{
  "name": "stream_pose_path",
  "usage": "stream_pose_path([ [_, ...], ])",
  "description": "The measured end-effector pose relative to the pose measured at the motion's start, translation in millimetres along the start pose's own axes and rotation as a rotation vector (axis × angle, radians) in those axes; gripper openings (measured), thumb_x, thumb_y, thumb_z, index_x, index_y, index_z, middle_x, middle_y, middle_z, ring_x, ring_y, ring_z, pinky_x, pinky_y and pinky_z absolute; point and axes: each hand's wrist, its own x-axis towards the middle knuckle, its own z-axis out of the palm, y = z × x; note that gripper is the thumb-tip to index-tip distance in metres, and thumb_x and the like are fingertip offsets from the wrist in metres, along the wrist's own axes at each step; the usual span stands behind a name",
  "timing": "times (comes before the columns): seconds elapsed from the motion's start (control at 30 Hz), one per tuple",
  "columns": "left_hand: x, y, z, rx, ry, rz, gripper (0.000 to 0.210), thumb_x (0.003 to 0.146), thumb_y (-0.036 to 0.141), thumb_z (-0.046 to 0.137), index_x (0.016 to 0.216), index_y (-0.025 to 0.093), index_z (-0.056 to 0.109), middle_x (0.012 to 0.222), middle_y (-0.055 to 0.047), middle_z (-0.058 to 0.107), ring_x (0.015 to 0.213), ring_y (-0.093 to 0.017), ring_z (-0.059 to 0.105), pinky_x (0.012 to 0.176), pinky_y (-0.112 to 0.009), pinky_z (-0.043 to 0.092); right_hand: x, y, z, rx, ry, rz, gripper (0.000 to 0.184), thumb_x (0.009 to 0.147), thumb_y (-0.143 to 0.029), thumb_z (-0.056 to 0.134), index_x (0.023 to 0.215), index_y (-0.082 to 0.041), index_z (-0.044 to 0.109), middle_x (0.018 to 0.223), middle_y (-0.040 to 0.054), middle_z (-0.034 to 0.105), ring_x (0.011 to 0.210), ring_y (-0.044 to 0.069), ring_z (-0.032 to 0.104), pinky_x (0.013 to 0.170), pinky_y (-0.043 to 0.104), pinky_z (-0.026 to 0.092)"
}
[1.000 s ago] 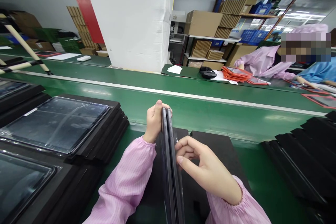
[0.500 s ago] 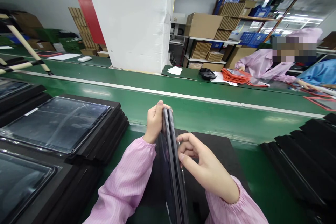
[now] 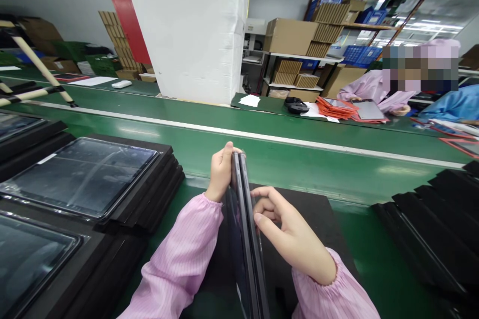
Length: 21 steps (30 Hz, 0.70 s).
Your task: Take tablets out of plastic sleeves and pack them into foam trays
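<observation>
Two thin dark tablets point(image 3: 247, 229) stand on edge face to face in front of me, seen almost edge-on. My left hand point(image 3: 222, 169) is closed round their upper far end, thumb up on the left side. On the right side, my right hand point(image 3: 279, 227) has its fingers curled in and its fingertips against the right tablet's outer face. A glossy clear film point(image 3: 261, 254) shows there at the fingertips, slightly off the tablet. Beneath the tablets lies a black foam sheet point(image 3: 307, 209).
Left, tablets lie on stacked black foam trays point(image 3: 160, 194). More black trays point(image 3: 430, 229) are stacked at right. A green conveyor point(image 3: 299, 159) with a white rail runs across. Beyond it, a co-worker in pink point(image 3: 368, 84) sits by red-framed sheets point(image 3: 337, 108).
My right hand has shifted very slightly left against the tablet, and the film sits closer to it. The left hand holds still. The co-worker's arm has drawn in, with a grey panel now before them.
</observation>
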Motion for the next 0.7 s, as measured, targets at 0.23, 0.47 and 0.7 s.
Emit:
stream_pose_path([
  [0.23,5,-9,-1.3,-0.011,0.014,-0.028,0.061,0.082,0.072,0.048,0.062,0.016,0.060,0.052,-0.002,0.055,0.044,-0.011,0.046,0.043,-0.023,0.037,3,3,0,-0.010,-0.003,-0.003,0.030,0.091,-0.018,0.045,0.122,-0.021,0.043,0.079,-0.0031,0.057,0.064,0.011,0.055,0.064,0.027,0.046],
  [0.47,7,-14,-3.1,0.023,0.013,-0.019,0.062,0.084,0.071,0.045,0.062,0.015,0.060,0.053,-0.002,0.056,0.045,-0.011,0.046,0.045,-0.023,0.037,4,3,-1,0.004,-0.004,0.006,0.032,0.091,-0.019,0.045,0.123,-0.020,0.043,0.078,-0.0031,0.057,0.062,0.011,0.053,0.063,0.026,0.045],
  [0.7,9,-18,-4.1,0.018,0.026,-0.022,0.061,0.084,0.070,0.046,0.063,0.015,0.061,0.054,-0.002,0.056,0.046,-0.011,0.047,0.046,-0.023,0.037,4,3,0,-0.007,-0.013,0.009,0.034,0.091,-0.018,0.044,0.125,-0.019,0.042,0.077,-0.0038,0.056,0.062,0.010,0.053,0.063,0.026,0.044],
])
